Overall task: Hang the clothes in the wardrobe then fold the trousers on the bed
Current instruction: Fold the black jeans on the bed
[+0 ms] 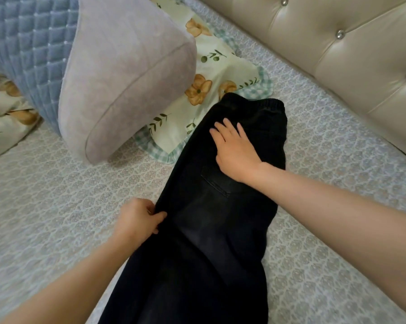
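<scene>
A: Your right hand [234, 153] lies flat, fingers straight and spread, palm down on the black denim trousers [209, 242] just below their elasticated waistband [262, 105]. It grips nothing; it only presses.

B: Your left hand [137, 219] pinches the trousers' left edge, thumb on top of the cloth, partway down the leg.

A: The trousers lie lengthwise on the pale lace-patterned bedcover [57, 195], back pocket [217, 183] up, seemingly leg on leg. One waistband corner overlaps the floral pillowcase with the green gingham frill [220, 64].

B: I'd judge you're smoothing before the cross fold. Let the flat palm anchor the top while you draw the pinched edge outward, so the side runs straight and no crease gets locked in.

A: The plump lilac cushion [127, 73] sits near on the left. You might slide the garment toward you, off the pillowcase, onto an even surface.

B: The hems are out of view below; check they match before bringing them up.
</scene>
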